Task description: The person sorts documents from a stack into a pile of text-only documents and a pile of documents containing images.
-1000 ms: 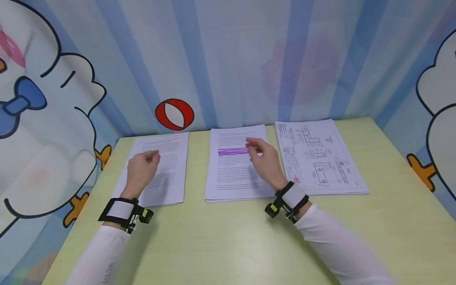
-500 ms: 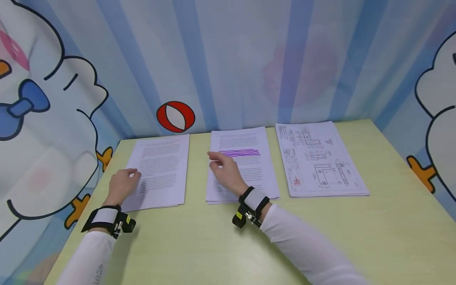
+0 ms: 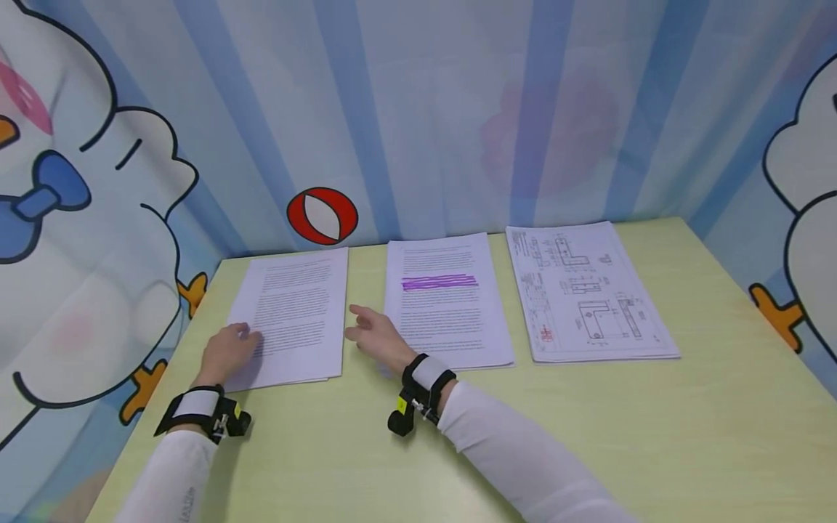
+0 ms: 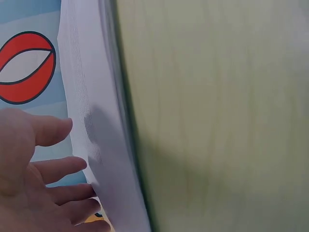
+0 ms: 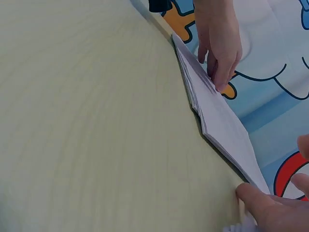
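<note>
A stack of printed text sheets [image 3: 297, 305] lies on the left of the table, its lower sheets slightly offset at the near edge. My left hand [image 3: 225, 354] is at that stack's left edge, fingertips right at the paper; the left wrist view shows the fingers [image 4: 63, 169] apart and lightly bent. My right hand [image 3: 378, 338] is just right of the same stack, with thumb and fingers spread toward its right edge and nothing between them. Behind its wrist lies a second text stack [image 3: 447, 319] with purple highlighter lines across it.
A third stack [image 3: 562, 319], topped by a technical drawing with a small red mark, lies on the right. The pale yellow table [image 3: 327, 450] ends at a blue striped curtain [image 3: 431, 116] with cartoon prints. Each wrist wears a strapped camera [image 3: 401, 418].
My right hand has swept left from over the highlighted stack to beside the left stack. My left hand has moved left and nearer, from over the text to the stack's left edge.
</note>
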`<control>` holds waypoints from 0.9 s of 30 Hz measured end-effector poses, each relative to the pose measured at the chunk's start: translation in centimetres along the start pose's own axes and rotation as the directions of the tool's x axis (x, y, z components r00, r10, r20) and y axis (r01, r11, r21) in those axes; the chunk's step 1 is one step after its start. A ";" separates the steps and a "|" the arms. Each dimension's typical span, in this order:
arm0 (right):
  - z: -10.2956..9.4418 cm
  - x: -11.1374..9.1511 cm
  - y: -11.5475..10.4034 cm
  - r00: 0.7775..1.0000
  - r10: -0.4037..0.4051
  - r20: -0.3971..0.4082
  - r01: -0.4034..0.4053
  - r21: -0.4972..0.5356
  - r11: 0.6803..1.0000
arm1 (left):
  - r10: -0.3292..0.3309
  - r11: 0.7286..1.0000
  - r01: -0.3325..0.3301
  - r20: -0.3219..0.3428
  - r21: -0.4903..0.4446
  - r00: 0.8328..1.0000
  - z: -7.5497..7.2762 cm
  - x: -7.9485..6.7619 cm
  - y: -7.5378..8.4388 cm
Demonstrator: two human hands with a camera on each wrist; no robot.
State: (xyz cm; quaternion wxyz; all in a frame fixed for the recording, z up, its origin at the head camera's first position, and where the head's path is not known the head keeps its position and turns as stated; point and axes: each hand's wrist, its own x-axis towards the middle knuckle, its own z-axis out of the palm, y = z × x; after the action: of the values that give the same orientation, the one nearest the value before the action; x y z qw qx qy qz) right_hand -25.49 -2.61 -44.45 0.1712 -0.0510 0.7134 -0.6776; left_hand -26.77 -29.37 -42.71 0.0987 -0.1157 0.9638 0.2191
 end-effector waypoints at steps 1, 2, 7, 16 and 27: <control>0.2 0.1 0.1 1.000 0.012 0.002 -0.012 0.042 0.999 | 0.004 1.000 -0.004 0.000 0.000 1.000 0.1 0.0 0.0; 0.3 0.2 0.3 1.000 0.019 0.007 -0.020 0.082 0.996 | 0.007 1.000 -0.007 0.001 -0.001 1.000 0.1 -0.1 0.0; 0.5 0.4 0.4 0.997 0.065 0.031 -0.071 0.310 0.948 | 0.013 1.000 -0.013 0.003 -0.005 1.000 0.4 0.0 0.2; 0.6 1.0 0.3 0.987 0.161 0.021 -0.151 0.487 0.860 | -0.016 0.999 0.015 -0.013 -0.029 1.000 0.6 -0.3 0.8; 1.6 1.3 0.7 0.990 0.139 -0.035 -0.128 0.234 0.964 | 0.017 0.996 -0.021 -0.049 -0.083 0.999 1.2 -1.0 2.2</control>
State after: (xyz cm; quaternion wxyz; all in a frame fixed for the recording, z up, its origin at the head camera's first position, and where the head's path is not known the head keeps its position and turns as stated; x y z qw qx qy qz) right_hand -26.09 -4.47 -45.41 0.2028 0.0349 0.6359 -0.7439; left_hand -26.28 -26.70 -42.65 0.0687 -0.1158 0.9570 0.2570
